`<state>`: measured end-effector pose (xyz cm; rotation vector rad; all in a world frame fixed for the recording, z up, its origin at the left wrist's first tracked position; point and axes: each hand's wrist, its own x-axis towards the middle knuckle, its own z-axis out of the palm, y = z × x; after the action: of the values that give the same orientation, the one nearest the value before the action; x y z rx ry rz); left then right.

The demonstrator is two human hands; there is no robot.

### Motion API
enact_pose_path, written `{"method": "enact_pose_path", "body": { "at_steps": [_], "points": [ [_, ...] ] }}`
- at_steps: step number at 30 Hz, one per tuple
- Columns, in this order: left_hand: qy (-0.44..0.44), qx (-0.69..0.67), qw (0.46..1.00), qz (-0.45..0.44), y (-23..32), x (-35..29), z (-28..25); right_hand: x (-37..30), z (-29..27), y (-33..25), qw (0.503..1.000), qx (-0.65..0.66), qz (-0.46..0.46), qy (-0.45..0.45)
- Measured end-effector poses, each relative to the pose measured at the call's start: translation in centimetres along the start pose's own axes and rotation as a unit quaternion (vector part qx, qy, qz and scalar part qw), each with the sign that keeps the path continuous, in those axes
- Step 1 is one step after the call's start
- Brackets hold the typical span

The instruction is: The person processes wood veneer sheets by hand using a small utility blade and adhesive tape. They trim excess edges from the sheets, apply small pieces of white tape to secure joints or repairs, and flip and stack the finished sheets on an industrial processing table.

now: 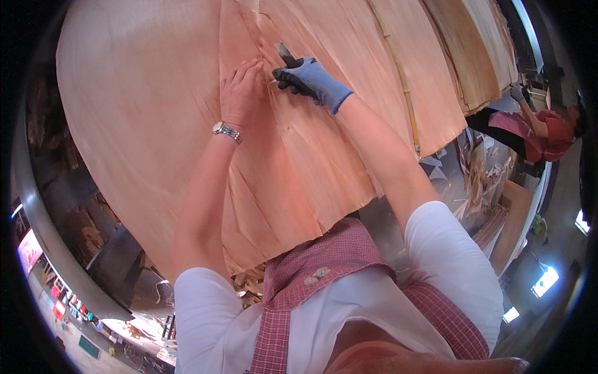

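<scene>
A large, thin sheet of pinkish wood veneer (143,106) spreads in front of me, with creases and splits running along its grain. My left hand (243,90), bare and with a metal watch (227,131) at the wrist, lies on the veneer, fingers stretched out beside a split. Just right of it, my right hand (305,80) wears a blue glove with black palm and fingers. It is closed around a short, dark knife-like blade (286,55), whose tip points up and away from me. The fingers hide the rest of that tool.
A thin bamboo-like stick (398,68) lies across the sheets on the right. Beyond it are browner veneer sheets (470,50). Veneer scraps (476,168) lie below at right. Another person (548,134) in red stands at the far right, a gloved hand at the sheets' edge.
</scene>
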<state>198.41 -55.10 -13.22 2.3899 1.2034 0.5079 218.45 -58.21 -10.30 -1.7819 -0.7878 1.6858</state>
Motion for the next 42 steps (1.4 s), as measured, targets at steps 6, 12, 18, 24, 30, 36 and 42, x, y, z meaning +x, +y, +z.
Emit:
{"method": "enact_pose_path", "body": {
  "at_steps": [6, 12, 18, 24, 30, 36, 42],
  "points": [
    [-0.012, 0.175, 0.981, 0.077, 1.4, 1.5, -0.1, 0.9, 0.7, 0.8, 0.997, 0.078, -0.027, 0.005],
    [-0.074, 0.333, 0.934, 0.107, 1.0, 1.6, 0.6, 0.6, 1.1, 1.1, 0.994, 0.109, 0.004, 0.001],
    [-0.152, 0.37, 0.909, 0.116, 2.1, 2.1, 1.9, 3.0, -1.3, 2.9, 0.921, -0.331, -0.158, 0.131],
    [-0.147, 0.254, 0.954, 0.07, 1.4, 3.3, 1.9, -0.5, -7.5, 0.8, 0.98, -0.195, -0.026, -0.023],
    [0.014, -0.247, 0.966, -0.075, 1.4, 2.7, 0.4, -11.5, -8.0, 6.9, 0.998, 0.029, 0.063, -0.007],
    [0.012, 0.057, 0.996, -0.063, 13.5, -10.8, 1.6, -23.3, -10.1, 16.2, 0.996, -0.038, 0.073, -0.044],
    [-0.108, 0.08, 0.983, -0.122, 15.5, -14.8, 4.8, -23.3, -16.6, 20.3, 0.801, -0.434, -0.144, 0.386]
  ]
}}
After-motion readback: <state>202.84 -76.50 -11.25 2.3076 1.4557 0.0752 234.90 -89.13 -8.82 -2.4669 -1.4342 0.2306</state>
